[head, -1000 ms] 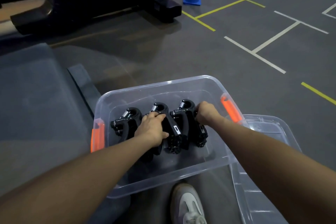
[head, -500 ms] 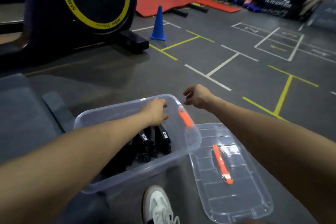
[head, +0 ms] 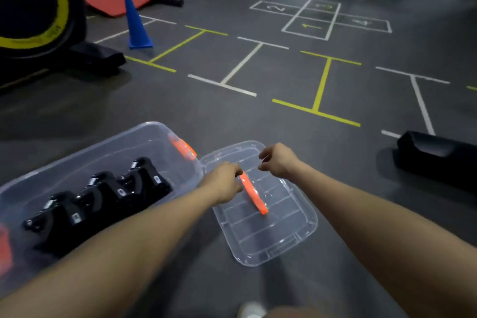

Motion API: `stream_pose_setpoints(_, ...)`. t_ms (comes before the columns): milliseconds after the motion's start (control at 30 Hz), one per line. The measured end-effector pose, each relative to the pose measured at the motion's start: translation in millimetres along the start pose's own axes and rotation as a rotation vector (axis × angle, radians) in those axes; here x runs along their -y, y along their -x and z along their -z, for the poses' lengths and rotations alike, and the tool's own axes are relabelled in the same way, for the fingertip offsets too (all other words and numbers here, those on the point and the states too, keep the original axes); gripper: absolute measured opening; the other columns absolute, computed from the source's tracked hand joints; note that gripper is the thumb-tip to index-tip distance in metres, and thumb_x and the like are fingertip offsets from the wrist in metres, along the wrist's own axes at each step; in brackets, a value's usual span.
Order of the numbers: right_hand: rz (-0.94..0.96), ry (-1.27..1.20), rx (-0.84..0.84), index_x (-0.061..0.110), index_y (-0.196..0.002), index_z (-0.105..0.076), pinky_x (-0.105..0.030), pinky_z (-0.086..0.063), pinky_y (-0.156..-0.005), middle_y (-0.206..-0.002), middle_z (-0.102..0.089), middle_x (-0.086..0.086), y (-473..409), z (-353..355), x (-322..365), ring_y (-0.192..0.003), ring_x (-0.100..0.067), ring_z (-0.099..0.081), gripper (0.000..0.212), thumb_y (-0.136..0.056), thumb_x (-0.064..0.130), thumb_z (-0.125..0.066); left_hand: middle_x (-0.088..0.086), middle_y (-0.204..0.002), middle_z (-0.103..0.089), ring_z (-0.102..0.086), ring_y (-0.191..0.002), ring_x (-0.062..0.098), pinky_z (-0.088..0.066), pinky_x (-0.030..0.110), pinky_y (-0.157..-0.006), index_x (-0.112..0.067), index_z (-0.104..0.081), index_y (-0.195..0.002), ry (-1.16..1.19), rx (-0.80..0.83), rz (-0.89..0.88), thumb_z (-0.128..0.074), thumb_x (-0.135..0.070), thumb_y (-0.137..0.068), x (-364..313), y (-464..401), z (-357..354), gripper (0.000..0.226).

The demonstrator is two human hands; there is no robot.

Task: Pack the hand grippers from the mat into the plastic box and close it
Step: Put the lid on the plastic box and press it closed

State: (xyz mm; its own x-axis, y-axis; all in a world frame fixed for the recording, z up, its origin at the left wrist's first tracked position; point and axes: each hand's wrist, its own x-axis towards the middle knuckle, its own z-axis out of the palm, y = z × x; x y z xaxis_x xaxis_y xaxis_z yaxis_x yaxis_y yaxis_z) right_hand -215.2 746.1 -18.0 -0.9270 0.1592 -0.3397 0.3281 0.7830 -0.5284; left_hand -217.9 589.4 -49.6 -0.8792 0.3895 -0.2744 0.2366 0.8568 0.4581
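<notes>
Three black hand grippers lie in a row inside one clear plastic box. One clear lid lies on the floor just beside the box, with one orange handle along its middle. The box shows two orange latches, one at each end. Two hands are in view, the left hand and the right hand. One blue cone stands on the floor farther off.
</notes>
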Motion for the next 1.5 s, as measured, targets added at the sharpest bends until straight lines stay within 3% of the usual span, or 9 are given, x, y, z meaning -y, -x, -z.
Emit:
stream_pose_setpoints(233,-0.232,-0.021,0.063,0.007,-0.122,-0.060,-0.032,-0.048,-0.097,-0.124,-0.062,-0.013,-7.2,-43.9,-124.1,-0.115,-0.027,-0.059,0.038,-0.085,0.015,-0.067,0.007,-0.131,-0.052,-0.054,-0.118,0.028,-0.044,0.038,-0.100,-0.017,-0.056,-0.122,0.009,0.211,-0.024,-0.066,-0.027,-0.083,-26.0,-21.9,-115.3,0.042)
stream_pose_setpoints(533,-0.358,-0.011,0.103,0.006,-0.120,-0.061,-0.031,-0.044,-0.099,-0.126,-0.062,-0.014,2.1,-85.8,-194.0,-0.118,-0.028,-0.057,0.035,-0.085,0.011,-0.065,0.003,-0.123,-0.050,-0.050,-0.119,0.023,-0.044,0.036,-0.094,-0.023,-0.054,-0.114,-0.189,0.340,-0.005,-0.070,-0.039,-0.075,-22.0,-12.5,-193.3,0.045)
stream_pose_setpoints(700,-0.383,-0.044,0.108,0.007,-0.116,-0.064,-0.030,-0.045,-0.096,-0.124,-0.063,-0.015,2.3,-96.3,-207.8,-0.117,-0.030,-0.057,0.032,-0.084,0.010,-0.065,0.006,-0.122,-0.052,-0.052,-0.118,0.026,-0.046,0.037,-0.092,-0.017,-0.055,-0.112,-0.399,0.341,-0.098,-0.055,-0.025,-0.086,-19.4,-13.2,-213.8,0.027)
stream_pose_setpoints(967,-0.392,-0.068,0.102,0.007,-0.117,-0.063,-0.030,-0.044,-0.099,-0.126,-0.061,-0.014,4.7,-96.4,-213.4,-0.117,-0.029,-0.058,0.033,-0.084,0.012,-0.066,0.008,-0.125,-0.052,-0.053,-0.119,0.027,-0.046,0.039,-0.088,-0.013,-0.047,-0.118,-0.570,0.330,-0.227,-0.038,-0.006,-0.093,-27.6,-2.3,-219.3,0.028)
stream_pose_setpoints(1100,-0.359,-0.065,0.045,0.008,-0.118,-0.063,-0.030,-0.045,-0.099,-0.128,-0.060,-0.013,9.7,-82.5,-200.8,-0.119,-0.029,-0.057,0.033,-0.085,0.009,-0.063,0.009,-0.123,-0.051,-0.054,-0.118,0.029,-0.046,0.041,-0.088,-0.013,-0.048,-0.116,-0.525,0.259,-0.190,-0.035,-0.006,-0.094,-44.5,-2.3,-191.5,0.026)
stream_pose_setpoints(1267,-0.274,-0.129,-0.182,0.012,-0.125,-0.056,-0.032,-0.040,-0.100,-0.138,-0.048,-0.009,12.1,-46.5,-166.5,-0.123,-0.032,-0.050,0.041,-0.086,0.002,-0.050,0.009,-0.122,-0.049,-0.048,-0.118,0.029,-0.041,0.041,-0.089,-0.013,-0.048,-0.114,-0.390,0.010,-0.157,-0.040,-0.012,-0.093,-69.9,-6.2,-135.9,0.023)
stream_pose_setpoints(1400,-0.051,-0.158,-0.290,0.015,-0.143,-0.037,-0.031,-0.034,-0.111,-0.153,-0.029,0.001,25.1,-8.6,-124.4,-0.134,-0.023,-0.041,0.062,-0.085,-0.004,-0.050,0.010,-0.124,-0.044,-0.044,-0.118,0.030,-0.040,0.041,-0.086,-0.014,-0.050,-0.113,-0.232,-0.223,-0.064,-0.047,-0.017,-0.091,-87.4,-11.7,-72.2,0.023)
stream_pose_setpoints(1500,0.075,-0.197,-0.377,0.017,-0.147,-0.030,-0.033,-0.032,-0.115,-0.158,-0.018,0.006,30.7,19.8,-85.2,-0.138,-0.019,-0.039,0.073,-0.082,-0.010,-0.052,0.016,-0.117,-0.045,-0.053,-0.105,0.039,-0.042,0.043,-0.078,-0.013,-0.048,-0.110,-0.109,-0.288,-0.098,-0.047,-0.021,-0.092,-97.4,-2.5,-18.1,0.020)
